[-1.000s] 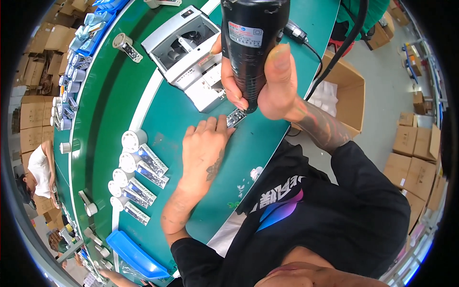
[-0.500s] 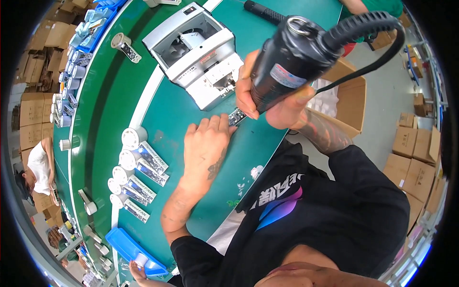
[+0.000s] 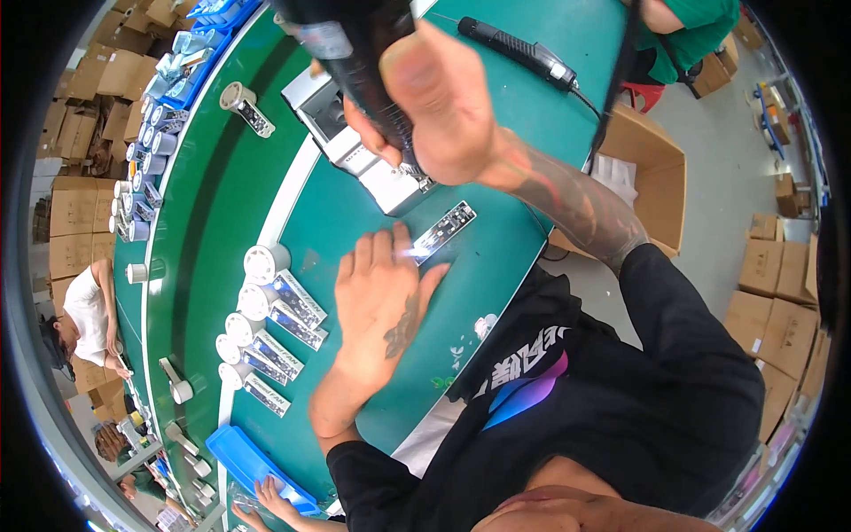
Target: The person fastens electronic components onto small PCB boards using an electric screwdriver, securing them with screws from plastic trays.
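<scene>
My right hand (image 3: 448, 111) is wrapped round a large black corded electric screwdriver (image 3: 350, 53), raised over a white-and-grey screw feeder (image 3: 381, 182). It hides part of the feeder and the tool's tip cannot be made out. My left hand (image 3: 377, 288) lies palm down on the green table, fingers stretched and thumb apart. Beside its fingertips lies a narrow white-edged strip with a circuit board (image 3: 448, 230); a bright spot shows at its near end, and what lies under the hand is hidden. Left of that hand, several white handheld fans (image 3: 266, 264) with exposed boards are lined up.
A second electric screwdriver (image 3: 514, 51) lies at the far side. The conveyor belt (image 3: 208, 195) runs along the left with parts on it. Another person's hands are by a blue tray (image 3: 238, 452) at lower left. An open carton (image 3: 651, 177) stands right of the table.
My right hand has lifted the electric screwdriver off the circuit board and carried it up and left over the screw feeder. My left fingers have come slightly away from the board.
</scene>
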Motion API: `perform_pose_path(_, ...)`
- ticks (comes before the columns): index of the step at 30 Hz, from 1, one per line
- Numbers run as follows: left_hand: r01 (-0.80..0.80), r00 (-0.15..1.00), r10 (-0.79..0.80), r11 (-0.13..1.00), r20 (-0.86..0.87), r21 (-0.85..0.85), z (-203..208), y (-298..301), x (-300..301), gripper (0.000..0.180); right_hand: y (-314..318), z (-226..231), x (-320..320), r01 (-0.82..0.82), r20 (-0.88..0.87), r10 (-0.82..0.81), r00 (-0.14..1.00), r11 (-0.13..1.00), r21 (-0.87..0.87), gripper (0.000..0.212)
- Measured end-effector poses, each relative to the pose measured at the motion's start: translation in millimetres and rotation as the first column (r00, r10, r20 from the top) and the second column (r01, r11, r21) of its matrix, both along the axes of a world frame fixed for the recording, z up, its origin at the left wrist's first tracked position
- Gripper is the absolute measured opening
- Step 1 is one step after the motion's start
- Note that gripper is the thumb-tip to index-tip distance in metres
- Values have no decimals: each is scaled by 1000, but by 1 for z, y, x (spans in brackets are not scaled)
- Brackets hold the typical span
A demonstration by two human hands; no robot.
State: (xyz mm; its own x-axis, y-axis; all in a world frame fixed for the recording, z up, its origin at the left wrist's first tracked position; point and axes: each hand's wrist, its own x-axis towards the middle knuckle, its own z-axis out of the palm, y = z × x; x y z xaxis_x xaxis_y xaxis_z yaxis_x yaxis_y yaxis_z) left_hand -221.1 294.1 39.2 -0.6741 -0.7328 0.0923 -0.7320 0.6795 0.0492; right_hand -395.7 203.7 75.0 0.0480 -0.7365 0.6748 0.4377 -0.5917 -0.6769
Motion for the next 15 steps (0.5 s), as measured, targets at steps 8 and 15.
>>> perform_pose_path(8,-91,994,80,978,68,185,10,-2,28,63,24,-17,10,-96,-31,100,994,988,120,61)
perform_pose_path(15,-9,1000,6,982,16,190,12,-8,25,48,34,-24,35,-169,3,171,985,975,146,68)
